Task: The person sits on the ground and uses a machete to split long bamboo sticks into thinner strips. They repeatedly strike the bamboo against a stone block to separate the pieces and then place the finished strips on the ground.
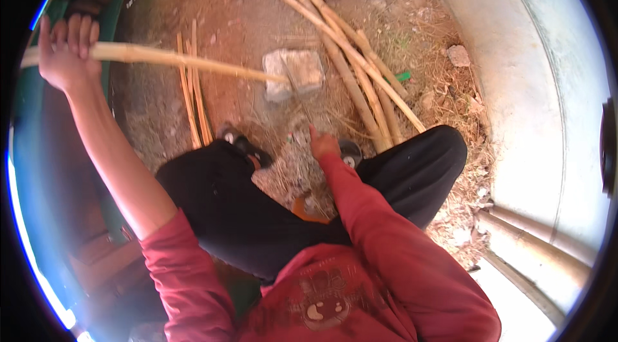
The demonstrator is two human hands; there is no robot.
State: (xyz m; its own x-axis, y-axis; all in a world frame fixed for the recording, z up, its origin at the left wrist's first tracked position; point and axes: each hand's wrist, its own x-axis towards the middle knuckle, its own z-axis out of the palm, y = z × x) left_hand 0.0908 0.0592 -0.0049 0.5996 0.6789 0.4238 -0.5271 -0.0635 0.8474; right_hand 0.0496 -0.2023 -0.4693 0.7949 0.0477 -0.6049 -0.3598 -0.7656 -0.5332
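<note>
My left hand (69, 52), raised at the far left, is wrapped round the thick end of a long pale bamboo stick (174, 59). The stick slopes down to the right, and its thin tip lies over a pale stone block (273, 88) on the ground. Lower down, between my knees, is my right hand (324, 144), its fingers mostly curled with one finger or thumb pointing up. A thin dark line crosses the block above this hand. It may be a blade seen edge-on, but blur hides what the hand grips.
Several bamboo poles (360, 62) lie in a loose pile right of the block. Thin split strips (195, 94) lie to its left. Dry shavings (444, 101) cover the ground near the pale curved wall (534, 59). More poles (537, 245) lie at lower right.
</note>
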